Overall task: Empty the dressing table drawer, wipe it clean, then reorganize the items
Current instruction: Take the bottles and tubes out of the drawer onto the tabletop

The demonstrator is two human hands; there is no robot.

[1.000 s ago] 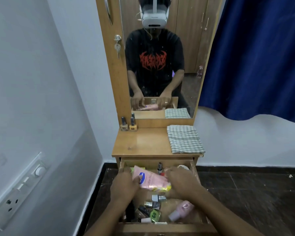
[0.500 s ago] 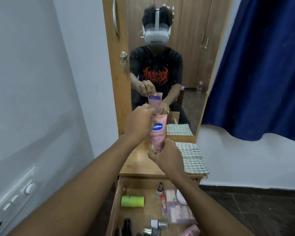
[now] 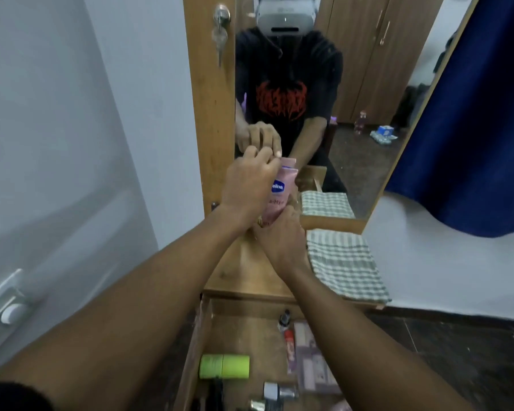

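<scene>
Drawer (image 3: 220, 327) open below tube-gripping hands (image 3: 264, 212).

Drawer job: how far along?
Early. Both hands, left hand and right hand, hold the pink lotion tube upright over the tabletop. The drawer holds a green container and more. The checked cloth lies folded; wiping and reorganizing remain.

White wall (image 3: 72, 114) on the left with a switch panel (image 3: 9, 304), tall mirror (image 3: 368, 84) ahead, blue curtain (image 3: 472, 114) right, dark tiled floor (image 3: 457, 351) below.
</scene>
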